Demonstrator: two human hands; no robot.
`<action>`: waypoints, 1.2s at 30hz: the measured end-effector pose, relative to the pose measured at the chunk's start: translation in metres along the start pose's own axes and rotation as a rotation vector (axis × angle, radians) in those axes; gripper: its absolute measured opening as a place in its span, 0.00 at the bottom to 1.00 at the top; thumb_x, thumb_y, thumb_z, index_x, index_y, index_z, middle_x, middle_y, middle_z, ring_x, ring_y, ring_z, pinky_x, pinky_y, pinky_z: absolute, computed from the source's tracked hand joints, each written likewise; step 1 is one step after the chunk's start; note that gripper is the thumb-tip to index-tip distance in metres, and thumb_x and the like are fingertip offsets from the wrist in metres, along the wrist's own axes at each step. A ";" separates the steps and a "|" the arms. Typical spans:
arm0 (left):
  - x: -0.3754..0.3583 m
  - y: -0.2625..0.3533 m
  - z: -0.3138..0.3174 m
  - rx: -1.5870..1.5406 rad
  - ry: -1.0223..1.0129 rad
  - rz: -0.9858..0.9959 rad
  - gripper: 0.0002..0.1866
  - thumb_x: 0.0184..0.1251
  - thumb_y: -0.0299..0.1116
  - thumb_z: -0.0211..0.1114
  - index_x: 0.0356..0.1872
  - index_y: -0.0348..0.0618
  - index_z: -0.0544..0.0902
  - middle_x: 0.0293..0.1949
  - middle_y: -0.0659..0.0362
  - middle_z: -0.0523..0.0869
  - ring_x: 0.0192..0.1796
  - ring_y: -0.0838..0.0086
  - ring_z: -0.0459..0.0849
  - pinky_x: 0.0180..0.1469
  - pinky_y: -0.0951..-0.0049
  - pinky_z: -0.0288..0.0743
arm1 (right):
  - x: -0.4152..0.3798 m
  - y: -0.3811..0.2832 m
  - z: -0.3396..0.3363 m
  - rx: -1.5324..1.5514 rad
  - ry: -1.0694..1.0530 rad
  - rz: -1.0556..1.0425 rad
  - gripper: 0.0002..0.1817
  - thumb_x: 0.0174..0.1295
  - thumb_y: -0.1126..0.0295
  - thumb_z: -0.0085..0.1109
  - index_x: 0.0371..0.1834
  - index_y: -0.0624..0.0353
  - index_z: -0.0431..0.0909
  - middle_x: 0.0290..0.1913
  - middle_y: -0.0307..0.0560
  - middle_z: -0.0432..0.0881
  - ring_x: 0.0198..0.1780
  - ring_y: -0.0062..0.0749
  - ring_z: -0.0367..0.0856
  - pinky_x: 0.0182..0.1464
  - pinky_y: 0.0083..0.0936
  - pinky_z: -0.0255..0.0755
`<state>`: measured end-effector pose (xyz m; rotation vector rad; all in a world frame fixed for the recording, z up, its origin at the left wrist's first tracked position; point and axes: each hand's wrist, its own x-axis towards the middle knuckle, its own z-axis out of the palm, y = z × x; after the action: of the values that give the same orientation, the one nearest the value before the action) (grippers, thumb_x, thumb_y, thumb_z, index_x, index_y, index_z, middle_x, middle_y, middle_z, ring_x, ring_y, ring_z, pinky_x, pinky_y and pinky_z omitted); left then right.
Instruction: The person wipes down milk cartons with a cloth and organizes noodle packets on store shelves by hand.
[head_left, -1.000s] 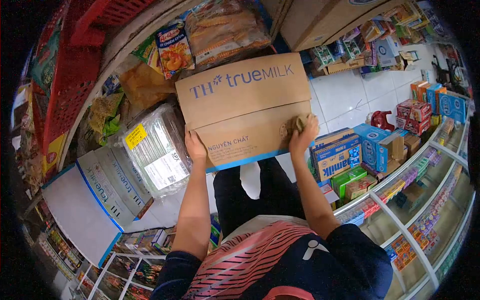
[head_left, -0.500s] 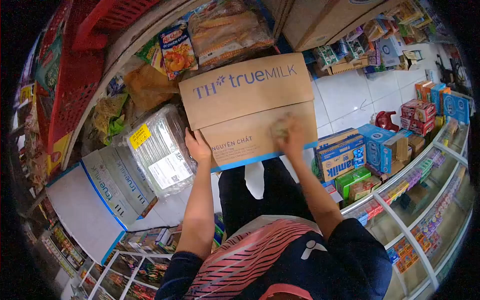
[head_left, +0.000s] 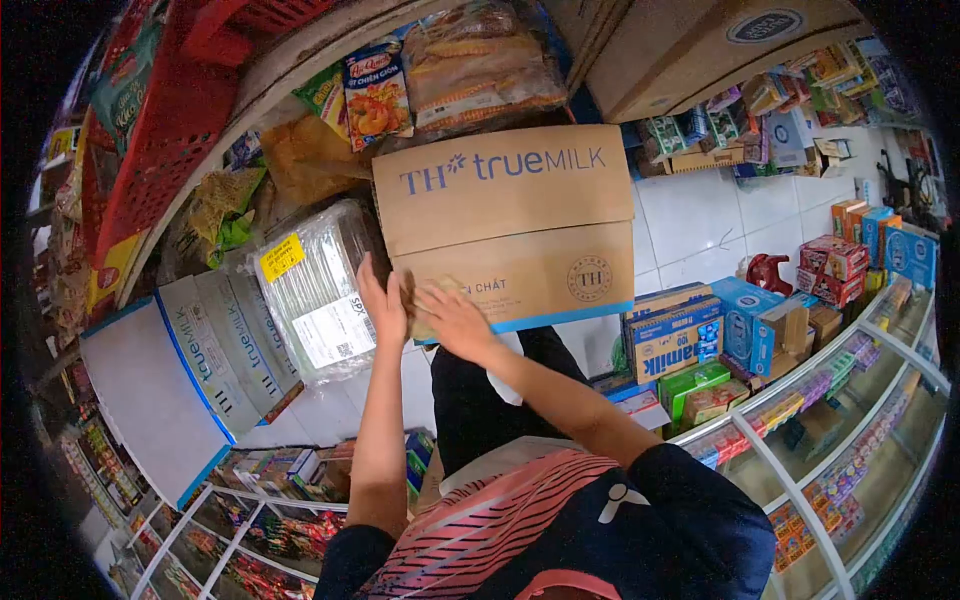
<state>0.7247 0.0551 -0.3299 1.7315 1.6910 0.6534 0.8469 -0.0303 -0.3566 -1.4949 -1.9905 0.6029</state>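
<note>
A brown TH true MILK carton (head_left: 510, 215) lies in front of me, its top flaps folded down. My left hand (head_left: 382, 302) is at the carton's left edge, fingers spread and pointing away from me. My right hand (head_left: 452, 318) lies flat on the carton's near left part, its fingertips close to my left hand. Left of the carton is a plastic-wrapped package (head_left: 322, 290) with a yellow label and a white label. A grey-white TH true MILK carton (head_left: 215, 350) sits farther left.
Bagged snacks (head_left: 480, 65) and a red plastic crate (head_left: 170, 150) are at the back. A large carton (head_left: 700, 60) stands at the back right. Milk boxes (head_left: 680, 335) and a glass display case (head_left: 790, 460) are on the right; a wire rack (head_left: 235, 530) is at lower left.
My right hand has moved left across the carton to beside my left hand, uncovering the round TH mark. My left hand's fingers have lifted and spread at the edge.
</note>
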 end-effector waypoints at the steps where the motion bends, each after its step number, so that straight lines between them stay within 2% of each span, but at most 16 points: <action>1: -0.001 0.002 -0.002 0.095 -0.033 0.075 0.32 0.62 0.39 0.53 0.63 0.34 0.55 0.63 0.42 0.57 0.65 0.52 0.54 0.66 0.61 0.45 | -0.013 0.015 -0.003 0.016 0.010 -0.010 0.24 0.46 0.69 0.54 0.51 0.53 0.72 0.55 0.47 0.71 0.60 0.40 0.64 0.62 0.38 0.55; 4: 0.013 0.027 0.013 0.205 -0.025 0.162 0.31 0.63 0.40 0.52 0.63 0.33 0.55 0.63 0.42 0.57 0.66 0.51 0.53 0.66 0.59 0.45 | -0.068 0.071 -0.039 -0.035 0.076 0.243 0.21 0.46 0.70 0.53 0.47 0.53 0.74 0.50 0.48 0.74 0.53 0.43 0.70 0.55 0.39 0.62; 5: 0.020 0.025 0.024 0.308 0.002 0.156 0.31 0.64 0.40 0.50 0.63 0.31 0.54 0.63 0.41 0.57 0.66 0.51 0.55 0.65 0.60 0.49 | -0.071 0.073 -0.080 -0.038 -0.008 0.474 0.27 0.42 0.74 0.59 0.52 0.55 0.71 0.54 0.54 0.70 0.61 0.48 0.62 0.61 0.41 0.56; 8: 0.027 0.016 0.046 0.327 -0.025 0.081 0.31 0.65 0.40 0.49 0.63 0.30 0.53 0.63 0.39 0.56 0.64 0.50 0.57 0.63 0.62 0.54 | -0.122 0.133 -0.104 -0.127 0.365 0.534 0.27 0.44 0.77 0.57 0.54 0.62 0.69 0.57 0.58 0.67 0.61 0.51 0.62 0.63 0.40 0.53; 10: 0.025 0.016 0.049 0.446 0.031 0.148 0.31 0.65 0.40 0.48 0.64 0.33 0.53 0.64 0.42 0.57 0.62 0.51 0.61 0.60 0.63 0.61 | -0.111 0.146 -0.128 -0.241 0.452 0.539 0.27 0.46 0.79 0.56 0.54 0.64 0.68 0.58 0.58 0.67 0.61 0.50 0.62 0.63 0.38 0.53; 13: 0.025 0.016 0.049 0.349 0.059 0.029 0.30 0.65 0.42 0.46 0.66 0.41 0.52 0.65 0.49 0.58 0.60 0.55 0.66 0.55 0.62 0.67 | -0.071 0.156 -0.146 -0.001 0.935 0.790 0.24 0.49 0.82 0.50 0.53 0.66 0.67 0.56 0.58 0.67 0.59 0.50 0.63 0.63 0.34 0.54; 16: 0.025 0.022 0.047 0.350 0.004 -0.046 0.30 0.65 0.42 0.46 0.66 0.42 0.51 0.65 0.49 0.58 0.60 0.55 0.65 0.55 0.63 0.67 | -0.011 0.164 -0.135 0.233 0.936 0.755 0.25 0.49 0.81 0.53 0.55 0.65 0.66 0.57 0.55 0.68 0.59 0.47 0.64 0.62 0.31 0.56; 20: 0.025 0.020 0.049 0.365 0.018 -0.023 0.31 0.65 0.42 0.46 0.66 0.42 0.51 0.65 0.50 0.57 0.60 0.55 0.66 0.55 0.63 0.67 | 0.086 0.153 -0.089 -0.253 0.512 0.673 0.26 0.42 0.80 0.57 0.51 0.60 0.70 0.54 0.56 0.69 0.58 0.50 0.64 0.59 0.37 0.59; 22: 0.025 0.024 0.048 0.356 -0.015 -0.096 0.31 0.64 0.41 0.45 0.66 0.43 0.50 0.65 0.50 0.57 0.60 0.54 0.66 0.55 0.63 0.66 | 0.129 0.145 -0.060 -0.101 0.519 0.417 0.26 0.42 0.77 0.58 0.51 0.58 0.70 0.56 0.56 0.67 0.61 0.49 0.61 0.62 0.41 0.54; 24: 0.024 0.019 0.047 0.305 0.026 -0.074 0.30 0.64 0.41 0.45 0.65 0.43 0.53 0.64 0.49 0.59 0.59 0.55 0.67 0.56 0.64 0.65 | 0.156 0.112 -0.048 -0.057 0.237 0.280 0.22 0.48 0.68 0.54 0.50 0.57 0.72 0.58 0.57 0.66 0.61 0.48 0.61 0.62 0.50 0.50; 26: 0.024 -0.002 0.054 0.244 0.078 -0.050 0.29 0.63 0.41 0.46 0.65 0.43 0.56 0.63 0.48 0.61 0.59 0.55 0.67 0.57 0.65 0.65 | 0.160 0.092 -0.015 -0.123 0.111 0.093 0.25 0.43 0.72 0.57 0.51 0.53 0.71 0.61 0.53 0.64 0.66 0.48 0.55 0.66 0.43 0.45; 28: 0.024 -0.057 0.066 -0.062 0.071 -0.148 0.26 0.62 0.38 0.47 0.61 0.38 0.63 0.59 0.45 0.66 0.59 0.56 0.68 0.58 0.69 0.62 | 0.140 0.053 -0.031 -0.024 -0.108 -0.008 0.26 0.45 0.73 0.55 0.53 0.53 0.70 0.62 0.51 0.63 0.66 0.46 0.55 0.66 0.44 0.44; 30: 0.023 -0.066 0.055 -0.241 -0.102 -0.291 0.24 0.62 0.36 0.46 0.58 0.32 0.66 0.57 0.43 0.69 0.60 0.59 0.68 0.60 0.70 0.60 | 0.111 0.046 -0.002 0.019 -0.004 -0.068 0.27 0.47 0.75 0.52 0.56 0.54 0.68 0.63 0.51 0.61 0.66 0.44 0.55 0.67 0.44 0.44; 32: 0.012 -0.048 0.052 -1.015 0.052 -0.256 0.24 0.63 0.34 0.44 0.58 0.29 0.65 0.59 0.46 0.69 0.61 0.60 0.66 0.62 0.70 0.56 | 0.085 0.034 -0.012 0.047 -0.123 -0.079 0.28 0.49 0.75 0.50 0.58 0.54 0.67 0.63 0.51 0.61 0.66 0.43 0.56 0.67 0.44 0.44; 34: -0.024 -0.056 0.036 -0.367 -0.050 -0.128 0.25 0.66 0.36 0.41 0.60 0.30 0.62 0.62 0.49 0.65 0.63 0.64 0.62 0.65 0.71 0.50 | 0.058 0.033 -0.008 0.093 -0.146 -0.133 0.27 0.50 0.74 0.49 0.58 0.54 0.66 0.63 0.52 0.62 0.66 0.43 0.56 0.67 0.45 0.44; 36: -0.068 -0.023 0.030 -0.381 0.058 -0.168 0.26 0.66 0.36 0.44 0.61 0.31 0.60 0.63 0.48 0.62 0.66 0.64 0.58 0.67 0.70 0.46 | 0.040 0.025 -0.020 0.071 -0.231 -0.257 0.27 0.50 0.73 0.50 0.58 0.54 0.66 0.63 0.52 0.62 0.66 0.44 0.55 0.67 0.44 0.43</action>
<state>0.7267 -0.0153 -0.3616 1.3017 1.6045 0.8878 0.8697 0.0152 -0.3513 -1.1455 -2.2648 0.7536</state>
